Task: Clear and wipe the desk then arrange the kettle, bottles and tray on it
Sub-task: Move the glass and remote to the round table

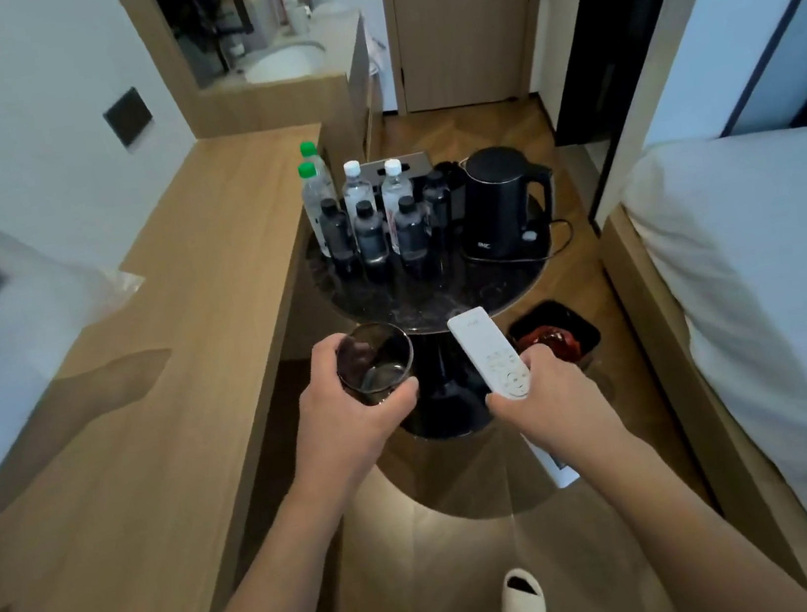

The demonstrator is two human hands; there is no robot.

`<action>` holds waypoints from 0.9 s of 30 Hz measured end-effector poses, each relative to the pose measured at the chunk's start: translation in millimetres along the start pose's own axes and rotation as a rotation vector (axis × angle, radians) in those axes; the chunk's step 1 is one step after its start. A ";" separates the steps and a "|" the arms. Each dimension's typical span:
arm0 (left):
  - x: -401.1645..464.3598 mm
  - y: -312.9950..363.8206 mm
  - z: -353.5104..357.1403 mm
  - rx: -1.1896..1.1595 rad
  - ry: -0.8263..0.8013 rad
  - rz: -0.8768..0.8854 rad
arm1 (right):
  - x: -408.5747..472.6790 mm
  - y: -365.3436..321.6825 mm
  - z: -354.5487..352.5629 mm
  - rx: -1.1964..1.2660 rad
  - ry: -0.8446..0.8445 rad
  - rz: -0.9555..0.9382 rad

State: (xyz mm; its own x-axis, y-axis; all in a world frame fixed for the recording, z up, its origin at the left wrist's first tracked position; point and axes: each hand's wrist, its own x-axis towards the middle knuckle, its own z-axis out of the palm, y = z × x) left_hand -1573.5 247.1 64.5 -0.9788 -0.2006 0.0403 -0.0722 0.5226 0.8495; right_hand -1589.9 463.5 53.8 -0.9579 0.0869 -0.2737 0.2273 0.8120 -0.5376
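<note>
Round dark table with kettle, beyond both hands.

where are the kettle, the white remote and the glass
kettle [500, 198], head view, on the black body
white remote [488, 353], head view, on its button face, held in the right hand
glass [373, 362], head view, on its clear wall, held in the left hand

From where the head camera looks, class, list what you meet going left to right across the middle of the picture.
Wooden desk → green-capped bottles → white-capped bottles → black kettle → white bed.
</note>
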 end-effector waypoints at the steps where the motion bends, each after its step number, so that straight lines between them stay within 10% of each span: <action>1: 15.7 7.3 6.5 0.006 0.002 0.000 | 17.5 0.3 -8.8 -0.004 0.003 -0.007; 17: 231.4 -16.9 80.5 0.052 0.119 -0.081 | 245.1 -9.4 -32.8 -0.186 -0.157 -0.076; 27: 343.3 -67.1 109.4 0.138 0.084 -0.242 | 370.1 -26.9 6.9 -0.634 -0.326 -0.431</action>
State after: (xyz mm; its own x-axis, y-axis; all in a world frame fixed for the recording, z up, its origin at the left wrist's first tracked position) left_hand -1925.6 233.8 -36.2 -0.9112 -0.3981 -0.1065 -0.3326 0.5579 0.7603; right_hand -1949.3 469.9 -38.6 -0.8172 -0.3986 -0.4163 -0.3836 0.9152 -0.1234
